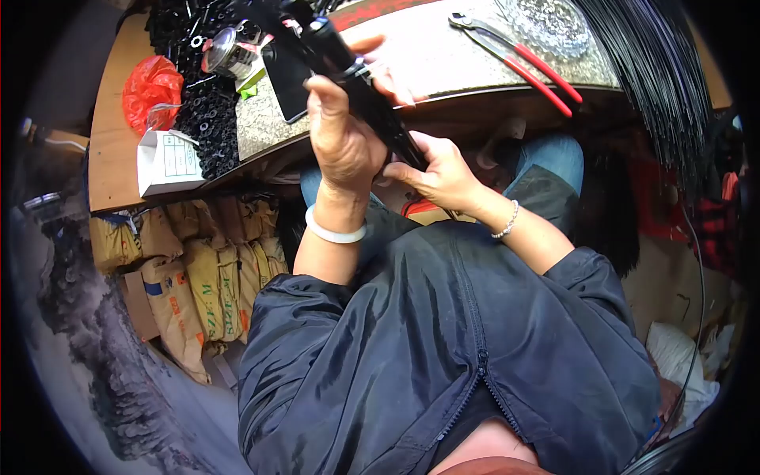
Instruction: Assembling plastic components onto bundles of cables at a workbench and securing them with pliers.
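A long black umbrella frame, its thin rods folded together, slants from the upper edge down toward my lap. My left hand cradles its middle, thumb raised on one side and fingers showing behind it on the other. Lower down, my right hand closes round the rods, thumb across them. A dark cylindrical part with a shiny ring sits on the frame above my left hand. The upper end runs out of view.
On the worktable lie red-handled pliers, a coil of clear wire, a dark phone-like slab, small black parts, a red plastic bag and a white box. Long black rods hang at right. Sacks stand below.
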A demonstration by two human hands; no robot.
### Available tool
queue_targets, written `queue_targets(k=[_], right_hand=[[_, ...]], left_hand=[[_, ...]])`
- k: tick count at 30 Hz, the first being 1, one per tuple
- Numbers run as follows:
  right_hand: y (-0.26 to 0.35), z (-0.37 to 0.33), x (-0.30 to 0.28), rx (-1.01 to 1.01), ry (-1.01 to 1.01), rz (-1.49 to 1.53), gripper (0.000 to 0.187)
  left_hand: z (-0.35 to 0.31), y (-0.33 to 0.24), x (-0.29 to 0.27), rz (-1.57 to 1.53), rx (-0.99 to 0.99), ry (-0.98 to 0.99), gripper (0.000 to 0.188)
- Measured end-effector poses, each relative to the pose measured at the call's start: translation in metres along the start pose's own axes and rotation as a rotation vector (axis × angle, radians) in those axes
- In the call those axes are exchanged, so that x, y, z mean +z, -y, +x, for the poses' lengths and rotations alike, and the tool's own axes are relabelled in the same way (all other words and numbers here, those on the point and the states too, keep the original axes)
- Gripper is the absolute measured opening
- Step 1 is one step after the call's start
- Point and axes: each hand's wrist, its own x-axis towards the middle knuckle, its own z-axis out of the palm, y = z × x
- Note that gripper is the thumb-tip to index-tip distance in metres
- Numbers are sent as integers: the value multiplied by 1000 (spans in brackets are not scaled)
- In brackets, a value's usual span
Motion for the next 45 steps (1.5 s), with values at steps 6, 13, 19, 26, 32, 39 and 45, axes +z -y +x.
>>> queue_targets(k=[6,13,19,26,32,39,45], right_hand=[[7,4,-6,-224,-68,-250,35],[70,13,-29,-710,-434,-441,85],[127,11,-20,-736,-342,-869,48],[111,12,-10,-859,-498,-819,12],[126,11,-12,-963,-400,-827,13],[110,-5,-31,-104,-160,11,9],[63,0,-139,-331,-454,-1624,17]], left_hand=[[-6,-14,27,333,-142,-107,35],[-4,-17,50,542,40,-258,26],[-12,-6,49,652,167,-294,13],[-13,-11,48,545,225,-274,3],[-12,-13,49,586,156,-364,11],[-24,-22,29,604,110,-256,27],[-20,-26,22,477,95,-290,26]])
